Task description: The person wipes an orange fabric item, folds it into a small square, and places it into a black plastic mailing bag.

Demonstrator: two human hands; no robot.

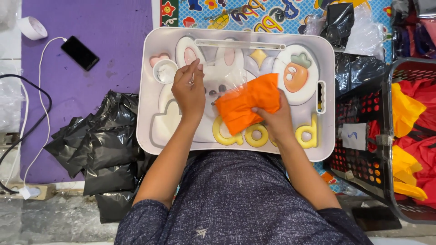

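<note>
Orange folded cloth (247, 108) in clear bag sits mid lap desk (154, 131), right hand (276, 121) fingers pinning it, left hand (190, 93) fingers pinching bag edge; bagging step, next needs flap sealed.

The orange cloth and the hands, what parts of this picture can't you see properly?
- Orange cloth, head view: its lower right edge is covered by the right hand.
- Left hand: pinches something too small to identify.
- White tray: its rabbit picture is partly hidden by both hands and the cloth.
- Black basket: cut off by the right edge.
</note>
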